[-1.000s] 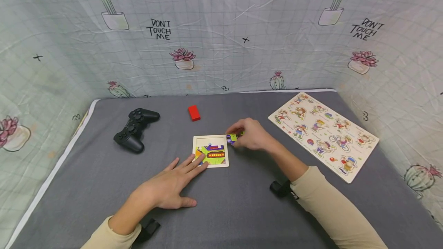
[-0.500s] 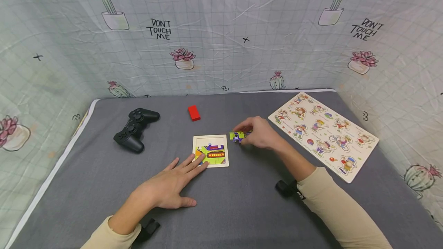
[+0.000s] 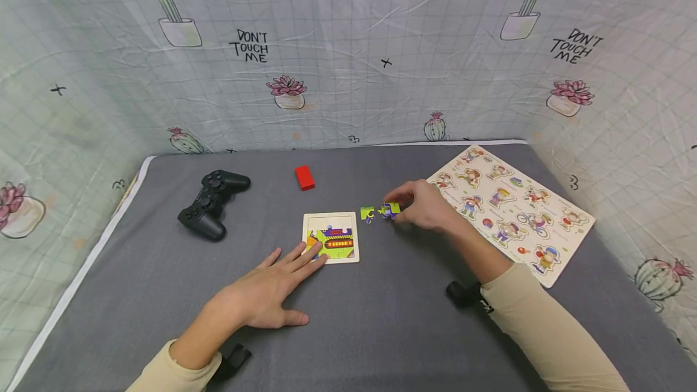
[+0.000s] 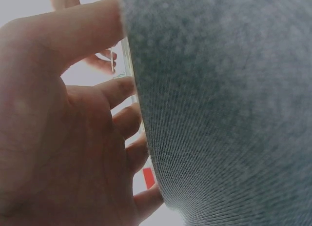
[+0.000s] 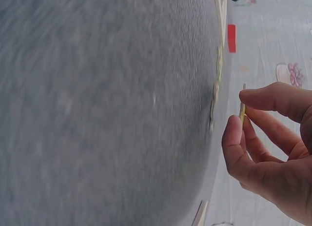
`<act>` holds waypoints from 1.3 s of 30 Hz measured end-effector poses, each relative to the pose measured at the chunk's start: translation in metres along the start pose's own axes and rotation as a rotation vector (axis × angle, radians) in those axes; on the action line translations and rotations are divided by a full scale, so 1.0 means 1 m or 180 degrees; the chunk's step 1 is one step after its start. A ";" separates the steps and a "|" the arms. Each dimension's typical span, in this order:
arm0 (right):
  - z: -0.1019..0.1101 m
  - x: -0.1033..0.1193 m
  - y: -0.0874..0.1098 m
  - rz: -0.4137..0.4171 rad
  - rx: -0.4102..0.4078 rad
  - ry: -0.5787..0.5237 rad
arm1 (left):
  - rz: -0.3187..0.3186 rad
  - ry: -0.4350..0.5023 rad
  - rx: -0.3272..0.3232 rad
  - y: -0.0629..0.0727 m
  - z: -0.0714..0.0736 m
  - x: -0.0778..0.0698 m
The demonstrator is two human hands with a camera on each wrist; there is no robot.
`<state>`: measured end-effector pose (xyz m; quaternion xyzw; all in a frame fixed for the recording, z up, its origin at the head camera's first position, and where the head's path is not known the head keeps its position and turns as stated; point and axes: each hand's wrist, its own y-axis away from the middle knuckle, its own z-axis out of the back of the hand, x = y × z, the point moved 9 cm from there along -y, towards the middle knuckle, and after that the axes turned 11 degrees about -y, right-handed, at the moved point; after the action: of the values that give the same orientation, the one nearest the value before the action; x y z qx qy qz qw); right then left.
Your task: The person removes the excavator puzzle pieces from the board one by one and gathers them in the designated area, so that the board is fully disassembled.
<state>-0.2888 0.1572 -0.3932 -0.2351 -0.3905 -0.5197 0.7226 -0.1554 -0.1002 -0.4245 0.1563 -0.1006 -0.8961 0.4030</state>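
My left hand point(image 3: 267, 295) lies flat with fingers spread, its fingertips resting on the lower left of a small wooden jigsaw tray point(image 3: 331, 218). Colourful pieces fill the lower part of that tray; its upper part is bare wood. Just right of the tray, my right hand point(image 3: 422, 205) pinches a green and purple jigsaw piece point(image 3: 392, 207) between thumb and fingers. The right wrist view shows this thin piece point(image 5: 243, 113) edge-on, raised off the cloth. More loose jigsaw pieces point(image 3: 367, 214) lie on the cloth between the tray and the right hand.
A black game controller point(image 3: 214, 204) lies at the left. Behind the tray is a red block point(image 3: 305, 178). At the right, a large wooden board with cartoon children point(image 3: 509, 210) lies partly behind the right forearm. A printed cloth backdrop point(image 3: 348, 65) encloses the grey surface.
My right hand has moved right, away from the tray, uncovering loose pieces there, and now pinches one piece. The left hand has stayed on the tray.
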 end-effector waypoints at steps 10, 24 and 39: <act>0.016 -0.012 0.006 -0.0095 -0.0050 0.0030 | 0.0005 0.0037 0.0021 0.000 -0.001 0.000; 0.025 -0.028 0.007 -0.0148 -0.0114 0.0091 | 0.0011 0.0051 0.0025 -0.001 -0.002 0.001; 0.020 -0.028 0.001 -0.0131 0.0012 0.0324 | -0.0004 0.0054 0.0008 0.000 -0.002 0.001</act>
<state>-0.2981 0.1883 -0.4041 -0.1988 -0.3590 -0.5450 0.7311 -0.1555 -0.1011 -0.4264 0.1644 -0.0982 -0.8949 0.4031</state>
